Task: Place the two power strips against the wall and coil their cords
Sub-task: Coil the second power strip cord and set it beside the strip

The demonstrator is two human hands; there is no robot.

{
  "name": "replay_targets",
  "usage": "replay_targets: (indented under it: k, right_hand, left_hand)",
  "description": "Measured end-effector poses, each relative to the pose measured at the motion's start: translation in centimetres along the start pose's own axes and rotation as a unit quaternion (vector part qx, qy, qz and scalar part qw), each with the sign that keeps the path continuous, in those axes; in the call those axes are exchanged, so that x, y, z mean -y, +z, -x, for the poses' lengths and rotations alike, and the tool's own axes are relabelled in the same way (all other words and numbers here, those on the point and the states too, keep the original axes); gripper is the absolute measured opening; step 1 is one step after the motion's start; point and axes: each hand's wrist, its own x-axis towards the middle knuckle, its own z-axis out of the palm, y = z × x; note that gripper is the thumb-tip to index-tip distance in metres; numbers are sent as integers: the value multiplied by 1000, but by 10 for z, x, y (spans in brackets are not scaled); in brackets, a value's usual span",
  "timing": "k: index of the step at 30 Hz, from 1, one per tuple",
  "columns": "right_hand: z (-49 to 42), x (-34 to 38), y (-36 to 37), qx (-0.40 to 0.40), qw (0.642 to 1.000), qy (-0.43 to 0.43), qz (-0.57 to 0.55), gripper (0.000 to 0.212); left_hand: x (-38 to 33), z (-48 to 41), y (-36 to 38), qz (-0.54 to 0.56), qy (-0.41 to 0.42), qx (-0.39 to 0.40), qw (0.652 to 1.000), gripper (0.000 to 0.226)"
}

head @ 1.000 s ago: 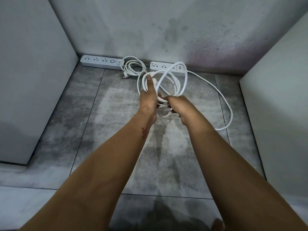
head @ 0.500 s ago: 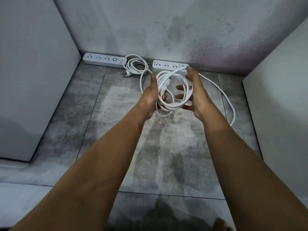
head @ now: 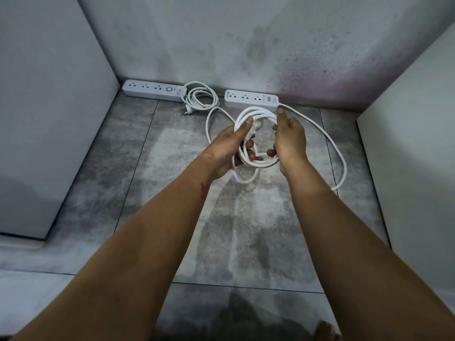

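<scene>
White cord (head: 263,112), gathered into several loops, hung between a person's two hands above the grey tiled floor (head: 128,168). The left hand (head: 225,148) gripped the left side of the coil, fingers curled under the loops and thumb laid along the top. The thumb was apparently pinning the cord's free end, though the strands crowded the view too much to be sure. The right hand (head: 290,141) held the coil's right side, fingers wrapped round the strands and thumb pointing up toward the wall (head: 246,45).

A loose run of the same cord ran in a wide arc across the floor to the right and joined the right end of the right power strip (head: 248,100). That strip lay flat, sockets up, its back edge along the base of the wall just beyond the hands. The left power strip (head: 150,89) lay along the same wall, near the corner. A second cord (head: 202,96) sat coiled on the floor between the two strips, its plug (head: 187,111) poking out at the front. Pale panels (head: 49,107) flanked the alcove on both sides.
</scene>
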Motion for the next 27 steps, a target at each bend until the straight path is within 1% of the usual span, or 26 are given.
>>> replay_targets:
  k: [2,3,5,7,8,9,10,11,13,15,16,18,20,22,23,25,27]
  right_hand:
    - [-3,1,-1,12,999,-21,45,35]
    - [-4,1,-2,19,996,-40,76,32]
    - [-4,1,-4,46,987,-86,130,35]
    - [-2,2,-6,103,976,-112,155,44]
    - [-1,3,-7,137,971,-107,163,46]
    - [2,4,-7,166,967,-99,168,46]
    - [3,4,-8,178,964,-96,173,45]
    - [4,5,-8,172,964,-102,178,44]
    - [4,5,-9,130,969,-121,171,46]
    - [3,2,-8,95,982,-109,125,50]
    - [1,-1,-8,78,990,-83,82,49]
    - [-3,-2,-8,26,999,-2,-40,43]
    - [-6,-2,-11,-27,983,83,-162,38]
    - [-9,-3,-13,-55,954,133,-261,35]
    - [-10,-5,-12,-65,944,144,-290,35]
    - [-8,-12,-5,-81,939,153,-296,39]
    - [-3,-18,3,-83,945,163,-270,41]
  left_hand:
    - [-1,-1,-1,26,-2,-6,1000,33]
    - [-2,-2,-4,11,5,-10,1000,30]
    - [-4,-3,-9,-91,13,-16,996,32]
    - [-7,-1,-10,-196,14,-20,980,45]
    - [-8,0,-9,-218,16,-22,976,54]
    - [-8,0,-7,-219,15,-21,975,59]
    - [-9,2,-4,-207,13,-23,978,60]
    - [-11,3,-1,-187,12,-25,982,60]
    - [-13,3,0,-132,10,-25,991,70]
    - [-19,2,-5,-80,2,-21,997,80]
    - [-20,0,-9,-72,-1,-16,997,82]
    - [-20,-2,-15,-102,-13,-3,995,82]
    - [-16,-1,-17,-130,-34,2,991,78]
    - [-11,1,-14,-123,-48,1,991,71]
    - [-8,1,-11,-115,-51,2,992,68]
    - [-6,1,-2,-81,-52,-6,995,63]
    - [-8,-1,7,9,-52,-49,997,57]
